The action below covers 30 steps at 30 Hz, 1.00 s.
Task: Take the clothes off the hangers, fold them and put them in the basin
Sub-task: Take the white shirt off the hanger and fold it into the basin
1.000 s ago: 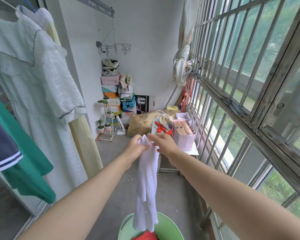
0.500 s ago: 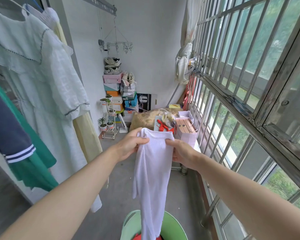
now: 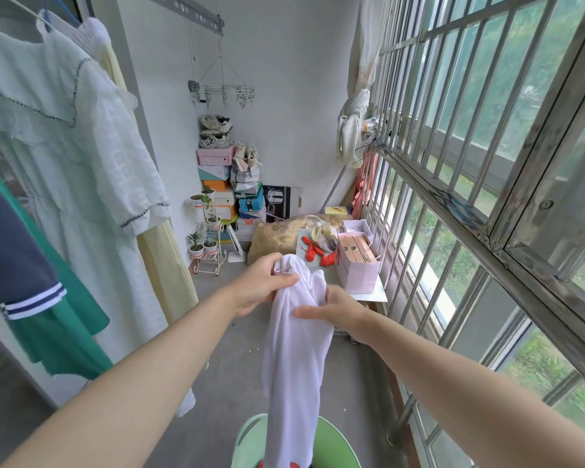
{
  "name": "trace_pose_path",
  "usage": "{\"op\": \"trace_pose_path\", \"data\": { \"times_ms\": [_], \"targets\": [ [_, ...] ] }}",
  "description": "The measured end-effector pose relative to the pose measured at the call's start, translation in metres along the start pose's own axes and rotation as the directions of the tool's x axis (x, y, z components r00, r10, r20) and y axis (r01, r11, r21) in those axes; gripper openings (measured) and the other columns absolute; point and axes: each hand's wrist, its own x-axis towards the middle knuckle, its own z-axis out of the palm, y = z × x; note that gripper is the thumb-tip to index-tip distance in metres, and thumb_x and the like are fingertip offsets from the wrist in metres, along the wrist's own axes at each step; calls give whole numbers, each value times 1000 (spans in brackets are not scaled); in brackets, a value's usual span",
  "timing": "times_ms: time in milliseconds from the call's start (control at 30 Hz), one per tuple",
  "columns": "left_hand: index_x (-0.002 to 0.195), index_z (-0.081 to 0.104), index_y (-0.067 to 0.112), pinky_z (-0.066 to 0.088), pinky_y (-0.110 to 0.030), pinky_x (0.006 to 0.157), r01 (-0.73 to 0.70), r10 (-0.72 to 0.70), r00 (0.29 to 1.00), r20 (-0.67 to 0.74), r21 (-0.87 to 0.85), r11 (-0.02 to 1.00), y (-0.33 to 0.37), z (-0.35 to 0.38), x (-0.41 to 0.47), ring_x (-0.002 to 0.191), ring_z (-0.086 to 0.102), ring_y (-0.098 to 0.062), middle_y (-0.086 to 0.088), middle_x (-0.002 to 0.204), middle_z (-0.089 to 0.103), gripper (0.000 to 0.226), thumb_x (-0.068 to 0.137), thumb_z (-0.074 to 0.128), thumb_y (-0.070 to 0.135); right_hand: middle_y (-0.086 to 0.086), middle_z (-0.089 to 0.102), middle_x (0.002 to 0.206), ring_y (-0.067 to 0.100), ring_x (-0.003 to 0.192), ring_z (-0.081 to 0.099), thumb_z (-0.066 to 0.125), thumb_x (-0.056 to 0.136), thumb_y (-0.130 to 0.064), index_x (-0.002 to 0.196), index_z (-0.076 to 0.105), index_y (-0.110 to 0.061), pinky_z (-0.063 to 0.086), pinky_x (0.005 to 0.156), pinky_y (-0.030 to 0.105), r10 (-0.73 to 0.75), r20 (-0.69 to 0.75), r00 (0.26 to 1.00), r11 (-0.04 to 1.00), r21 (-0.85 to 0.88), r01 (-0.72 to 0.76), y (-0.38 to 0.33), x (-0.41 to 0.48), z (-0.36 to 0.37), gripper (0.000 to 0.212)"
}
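A white garment [image 3: 294, 366] hangs in mid-air, its lower end reaching down over the green basin [image 3: 341, 447] on the floor. The left hand [image 3: 262, 285] has its fingers curled round the bunched top, and the right hand [image 3: 338, 309] pinches the cloth just beneath, thumb across the front, fingers behind. At the left hang a white dress [image 3: 81, 170], a green garment [image 3: 65, 332] and a navy top [image 3: 7, 238]; beyond the hands a pink box [image 3: 358, 268] stands on the surface [image 3: 379, 293].

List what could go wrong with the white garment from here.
The white garment hangs long and unfolded from the left hand and right hand, its lower end over the green basin; a slipped grip would likely drop it in unfolded. Folding in mid-air, its loose end may swing onto the concrete floor.
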Motion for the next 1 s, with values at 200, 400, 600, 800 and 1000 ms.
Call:
{"op": "trace_pose_path", "data": {
  "times_ms": [200, 400, 600, 800, 1000],
  "targets": [
    [108, 55, 11, 49, -37, 86, -36, 24, 997, -74, -168, 985, -13, -5, -4, 100, 61, -21, -13, 110, 64, 44, 72, 80, 19, 5, 72, 98, 18, 90, 69, 76, 78, -14, 102, 68, -9, 56, 85, 31, -47, -29, 998, 996, 73, 49, -8, 0, -3, 26],
    [131, 46, 19, 52, -16, 77, 94, -93, 994, 64, -2, 996, -58, 0, -20, 105, 64, -7, 0, 123, 64, 76, 67, 83, 5, 11, 72, 102, 23, 90, 70, 76, 78, -16, 105, 67, -4, 56, 85, 37, -75, -103, 992, 989, 120, 88, -26, 1, -3, 30],
    [109, 60, 15, 55, -22, 79, 120, -122, 992, -19, -58, 991, -71, 9, -18, 96, 66, -16, -4, 111, 68, 49, 62, 74, 17, 10, 72, 101, 24, 91, 70, 77, 78, -24, 103, 67, -4, 57, 83, 38, -81, -156, 984, 991, 90, 96, -69, 8, -9, 34],
    [97, 64, 12, 56, -22, 74, 108, -106, 994, 18, -112, 988, -58, 14, -6, 74, 70, -6, 7, 82, 74, 17, 92, 55, -1, 3, 55, 132, 25, 124, 52, 67, 78, -53, 125, 51, -15, 39, 107, 41, 322, 31, 946, 875, 371, -310, -27, 3, -38, 62],
    [94, 64, 9, 54, -26, 73, 215, -231, 971, -67, -185, 959, -66, 16, -2, 72, 69, -10, -3, 82, 71, 14, 96, 51, 4, 6, 62, 117, 24, 102, 61, 69, 81, -29, 122, 51, -26, 36, 107, 38, 401, 307, 863, 822, 296, -487, 38, -21, -20, 45]
  ]
}}
